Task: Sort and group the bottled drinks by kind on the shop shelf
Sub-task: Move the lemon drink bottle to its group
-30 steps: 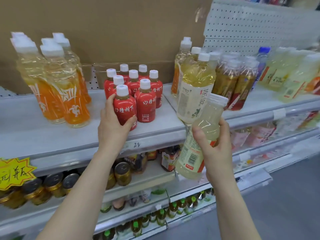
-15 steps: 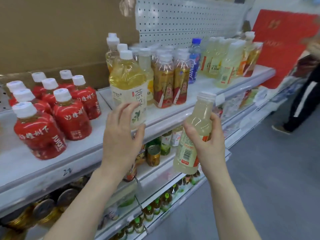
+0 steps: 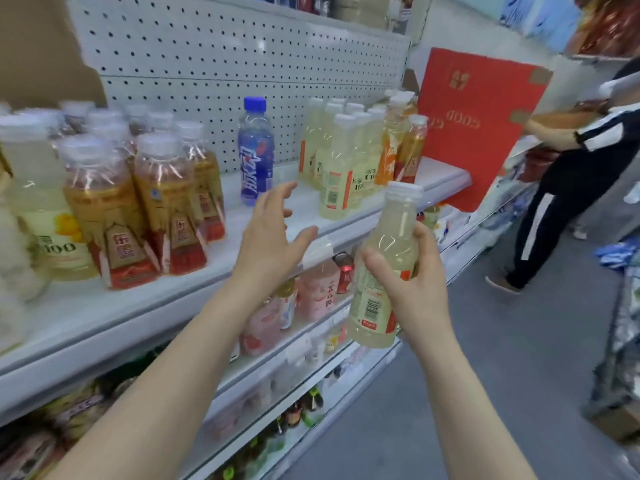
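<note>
My right hand (image 3: 414, 289) grips a pale yellow drink bottle (image 3: 386, 268) with a white cap, held tilted in front of the top shelf (image 3: 221, 282). My left hand (image 3: 268, 242) hovers open over the shelf's front edge, fingers spread, holding nothing. A group of matching pale yellow bottles (image 3: 341, 164) stands at the shelf's right end, with orange-labelled bottles (image 3: 403, 147) beside them. A single blue bottle (image 3: 255, 150) stands against the pegboard. Amber tea bottles with red and gold labels (image 3: 156, 202) cluster at the left, next to a pale yellow bottle with a fruit label (image 3: 41, 209).
A red sign (image 3: 481, 126) hangs past the shelf's right end. A person in dark clothes (image 3: 571, 188) stands in the aisle at the right. Lower shelves hold pink bottles (image 3: 311, 292) and small bottles. Bare shelf lies between the blue bottle and the pale yellow group.
My view has swung right along the shelf; the red bottles are out of sight. My left hand has left the tall yellow tea bottle and now hovers open. My right hand still holds its bottle.
</note>
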Demonstrator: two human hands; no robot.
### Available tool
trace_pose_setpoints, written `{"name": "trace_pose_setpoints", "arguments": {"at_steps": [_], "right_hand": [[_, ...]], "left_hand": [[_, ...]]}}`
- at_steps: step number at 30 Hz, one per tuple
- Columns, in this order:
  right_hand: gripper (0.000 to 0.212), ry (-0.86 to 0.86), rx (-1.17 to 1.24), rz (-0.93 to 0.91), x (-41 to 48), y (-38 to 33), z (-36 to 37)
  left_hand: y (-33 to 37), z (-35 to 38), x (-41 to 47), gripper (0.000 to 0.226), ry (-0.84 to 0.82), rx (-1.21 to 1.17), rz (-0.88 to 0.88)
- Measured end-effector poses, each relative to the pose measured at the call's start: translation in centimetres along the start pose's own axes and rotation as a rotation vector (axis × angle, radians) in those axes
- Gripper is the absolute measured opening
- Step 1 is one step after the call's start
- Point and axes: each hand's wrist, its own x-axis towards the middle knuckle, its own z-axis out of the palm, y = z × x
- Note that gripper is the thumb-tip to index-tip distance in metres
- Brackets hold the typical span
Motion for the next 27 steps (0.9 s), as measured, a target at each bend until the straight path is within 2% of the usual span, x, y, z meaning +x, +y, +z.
{"name": "trace_pose_setpoints", "arguments": {"at_steps": [7,13,17,20,22,24,27], "right_hand": [[0.054,-0.007,-0.030,-0.073,11.5,3.6,-3.0],[0.055,0.006,-0.074,-0.132,20.2,5.7,-2.6],[0.054,-0.047,-0.069,-0.145,24.8,7.3,-1.9],[0.070,-0.095,-0.096,-0.135,28.0,8.6,-0.7],[0.066,-0.120,-0.142,-0.146,29.9,9.0,-0.1],[0.060,-0.158,-0.174,-0.166,31.3,9.1,0.1],[0.064,-0.243,-0.163,-0.177,32.9,10.0,-0.2]], "left_hand": [[-0.6,7.7,8.5,0.078,0.001,0.024,-0.097],[-1.7,12.4,14.1,0.096,0.068,0.041,-0.163],[-3.2,13.6,16.1,0.090,0.093,0.079,-0.189],[-4.3,13.1,17.4,0.082,0.150,0.102,-0.220],[-5.0,12.7,18.6,0.078,0.180,0.119,-0.239],[-5.8,12.7,19.8,0.079,0.188,0.136,-0.274],[-6.2,13.5,20.8,0.086,0.199,0.140,-0.342]]}}
